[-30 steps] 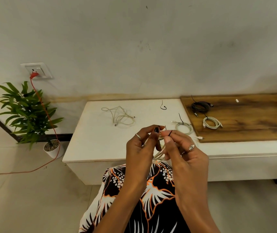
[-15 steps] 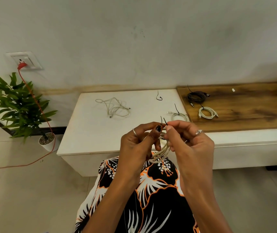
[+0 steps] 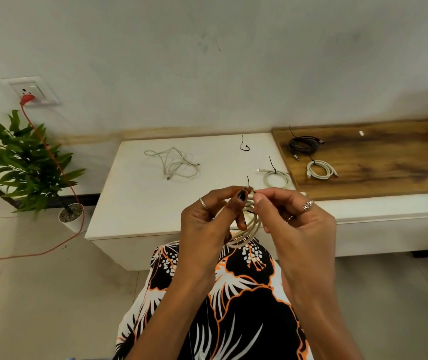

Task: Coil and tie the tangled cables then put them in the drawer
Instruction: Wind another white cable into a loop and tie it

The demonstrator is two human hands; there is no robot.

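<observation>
A: Status?

B: Both hands up over the lap, in front of the counter [image 3: 135, 203]. Left hand [image 3: 207, 224] and right hand [image 3: 296, 224] hold a white coil [image 3: 246, 235] between them. Fingers of both curled and pinching at the top of the coil, where a black tie [image 3: 248, 181] sticks up. Looks like the tie is being cinched; can't see the fastening itself.

A: Done so far?

B: Three bundles lie coiled, each with a black tie: a white one [image 3: 277, 178] on the white counter, a black one [image 3: 302, 146] and another white one [image 3: 320, 170] on the wood panel [image 3: 389, 162].

A: Left?

B: One loose white tangle [image 3: 174, 165] on the counter, untouched. A spare tie [image 3: 244, 146] beside it, near the wall. Then everything goes in the drawer. No drawer visible open, nothing stowed. I'd call it past halfway on tying, zero on putting away.

A: Anything else?

B: Plant [image 3: 26, 162] and red cord [image 3: 59, 178] at left, not part of this.
</observation>
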